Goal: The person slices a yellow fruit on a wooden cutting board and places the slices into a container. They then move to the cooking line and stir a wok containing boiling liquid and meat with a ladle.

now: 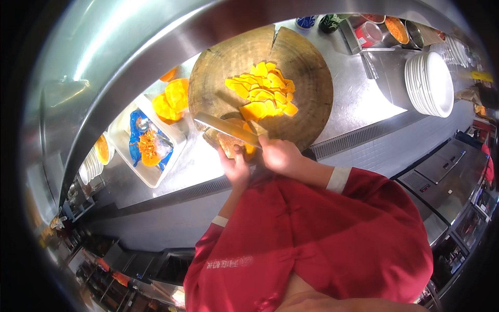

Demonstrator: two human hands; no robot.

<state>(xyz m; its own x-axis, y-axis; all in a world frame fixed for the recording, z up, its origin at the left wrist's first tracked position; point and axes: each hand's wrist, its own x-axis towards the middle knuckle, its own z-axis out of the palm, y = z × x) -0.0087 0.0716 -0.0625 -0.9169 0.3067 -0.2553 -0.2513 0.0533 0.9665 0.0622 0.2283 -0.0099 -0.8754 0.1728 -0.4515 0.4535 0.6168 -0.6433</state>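
My right hand [281, 156] grips a cleaver [228, 128], its blade pointing up and left over the near edge of a round wooden chopping block [312, 82]. Below the blade, my left hand [236, 168] holds a piece of pumpkin [229, 145] with tan rind and orange flesh. The blade hides part of that piece, so I cannot tell whether it cuts into the flesh. Thin orange pumpkin slices [269, 89] lie overlapping in a heap on the middle of the block. Peeled pumpkin chunks [171, 99] rest on the steel counter beside the block's left side.
A white plastic tub [156, 180] at left holds blue plastic and pumpkin scraps [149, 150]. White plates [430, 84] are stacked at right, near containers of food [397, 30]. Two cans [329, 23] stand behind the block. A steel ledge [156, 43] arches over the counter's far side.
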